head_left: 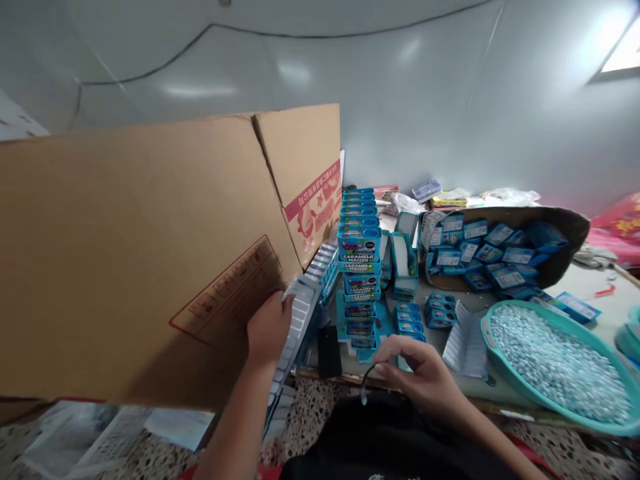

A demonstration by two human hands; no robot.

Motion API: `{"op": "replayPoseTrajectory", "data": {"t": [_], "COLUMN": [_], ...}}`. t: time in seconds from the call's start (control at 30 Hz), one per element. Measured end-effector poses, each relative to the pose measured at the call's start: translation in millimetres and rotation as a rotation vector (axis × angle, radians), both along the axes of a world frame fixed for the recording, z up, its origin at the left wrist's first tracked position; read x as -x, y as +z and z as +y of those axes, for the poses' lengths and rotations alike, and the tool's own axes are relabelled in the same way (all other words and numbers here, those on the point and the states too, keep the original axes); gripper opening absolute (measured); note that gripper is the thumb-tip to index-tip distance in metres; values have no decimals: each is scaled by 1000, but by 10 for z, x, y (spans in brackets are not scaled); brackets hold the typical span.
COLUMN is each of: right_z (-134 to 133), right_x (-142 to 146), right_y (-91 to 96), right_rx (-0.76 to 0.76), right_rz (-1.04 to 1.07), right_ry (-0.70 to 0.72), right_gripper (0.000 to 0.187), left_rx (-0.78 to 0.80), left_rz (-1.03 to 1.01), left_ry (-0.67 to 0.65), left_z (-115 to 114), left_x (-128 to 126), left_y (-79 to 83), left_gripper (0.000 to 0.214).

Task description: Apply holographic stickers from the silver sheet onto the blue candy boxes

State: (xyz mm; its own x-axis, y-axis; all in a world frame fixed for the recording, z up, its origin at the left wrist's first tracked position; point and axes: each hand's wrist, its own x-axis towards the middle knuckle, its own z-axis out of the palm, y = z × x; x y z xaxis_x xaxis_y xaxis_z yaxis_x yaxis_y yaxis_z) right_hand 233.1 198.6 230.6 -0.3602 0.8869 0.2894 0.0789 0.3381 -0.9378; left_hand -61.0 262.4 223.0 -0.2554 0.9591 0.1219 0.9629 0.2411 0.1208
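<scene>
Head view, hands apart. Left of the left hand, a cardboard box stands tilted. Left hand clamps a white blister strip, touching the box's edge. Ahead of the hands, stacked blue candy boxes. Right hand pinches a thin black cord. Farther right, a teal basket of wrapped candies; beyond it, a brown tray of blue packs.

Window glare top right — edges warped
</scene>
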Motion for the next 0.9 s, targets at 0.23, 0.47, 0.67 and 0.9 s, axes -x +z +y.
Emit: {"op": "replayPoseTrajectory", "data": {"t": [0.23, 0.47, 0.67, 0.9], "right_z": [79, 241, 471, 767], "right_x": [-207, -513, -786, -694], "right_y": [-162, -219, -247, -21], "right_rx": [76, 132, 214, 148], "right_rz": [46, 94, 65, 167], "right_ry": [-300, -436, -389, -609], "right_gripper": [22, 27, 27, 28], "left_rx": [94, 41, -2, -397], "left_rz": [104, 113, 33, -179], "left_ry": [-94, -219, -199, -193], "left_z": [830, 1124, 1023, 1038], "left_x": [17, -141, -254, -185], "left_y": [-351, -715, -1123, -689], "left_gripper": [41, 38, 40, 30]}}
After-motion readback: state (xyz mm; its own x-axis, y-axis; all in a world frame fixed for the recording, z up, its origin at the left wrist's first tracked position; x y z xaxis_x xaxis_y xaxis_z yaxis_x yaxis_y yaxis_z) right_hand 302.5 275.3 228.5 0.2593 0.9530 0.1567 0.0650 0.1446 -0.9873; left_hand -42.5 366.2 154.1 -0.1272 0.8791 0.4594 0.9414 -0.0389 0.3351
